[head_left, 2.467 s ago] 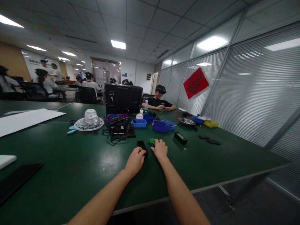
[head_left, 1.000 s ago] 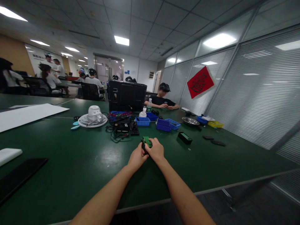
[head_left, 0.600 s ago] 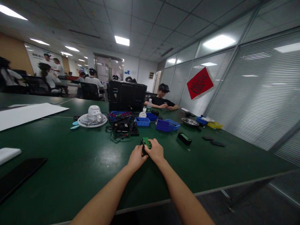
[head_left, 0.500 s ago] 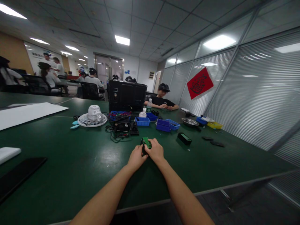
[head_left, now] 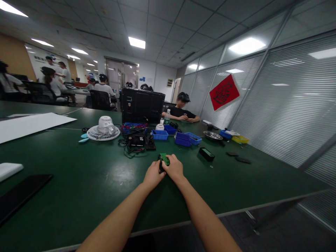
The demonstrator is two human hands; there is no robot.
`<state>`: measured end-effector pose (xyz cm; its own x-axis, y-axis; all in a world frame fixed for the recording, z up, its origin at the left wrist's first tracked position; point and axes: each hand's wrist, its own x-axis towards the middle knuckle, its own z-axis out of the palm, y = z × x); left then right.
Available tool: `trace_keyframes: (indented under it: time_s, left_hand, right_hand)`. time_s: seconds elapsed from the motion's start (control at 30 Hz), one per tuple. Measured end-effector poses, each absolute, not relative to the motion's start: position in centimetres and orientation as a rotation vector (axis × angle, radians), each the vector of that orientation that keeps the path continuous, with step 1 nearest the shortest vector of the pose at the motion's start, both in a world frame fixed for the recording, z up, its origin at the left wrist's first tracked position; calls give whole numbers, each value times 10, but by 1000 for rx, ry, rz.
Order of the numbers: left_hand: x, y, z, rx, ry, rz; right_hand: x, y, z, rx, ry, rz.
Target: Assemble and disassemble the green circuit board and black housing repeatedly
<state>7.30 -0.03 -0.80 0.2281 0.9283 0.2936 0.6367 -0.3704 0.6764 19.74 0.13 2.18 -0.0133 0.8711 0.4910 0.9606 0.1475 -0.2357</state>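
Note:
Both hands meet over the green table (head_left: 105, 196) in the head view. My left hand (head_left: 153, 176) is closed around the near left side of a small black case (head_left: 160, 168). A green circuit board (head_left: 165, 159) lies on top of the case, tilted a little. My right hand (head_left: 174, 167) grips the board from the right, its fingertips on the board's edge and near the case. The lower part of the case is hidden by the fingers. To the right stands a similar black case with a green panel (head_left: 207, 154), apart from both hands.
Ahead are tangled cables with a black adapter (head_left: 135, 140), blue bins (head_left: 183, 139), a white fan part (head_left: 103, 132) and a black monitor back (head_left: 143, 105). A metal dish (head_left: 213, 135) and flat black pieces (head_left: 243, 160) lie right. A person (head_left: 182, 112) sits opposite.
The camera view has shifted very slightly. Both hands stay on the black case and circuit board, with hardly any visible movement.

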Motion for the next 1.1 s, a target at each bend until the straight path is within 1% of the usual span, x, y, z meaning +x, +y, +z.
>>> trace_keyframes:
  time_s: [0.3, 0.63, 0.93, 1.1]
  left_hand:
    - [74, 3, -13, 2111, 1436, 971]
    - [73, 10, -21, 2129, 1436, 979]
    - [72, 4, -12, 2122, 1421, 962]
    - [72, 4, -13, 2130, 1411, 947]
  right_hand:
    - [194, 0, 24, -1877, -1958, -168]
    - [193, -5, 23, -1827, -2038, -187]
    - [193, -8, 24, -1836, -2041, -70]
    - [196, -7, 28, -1791, -1923, -163]
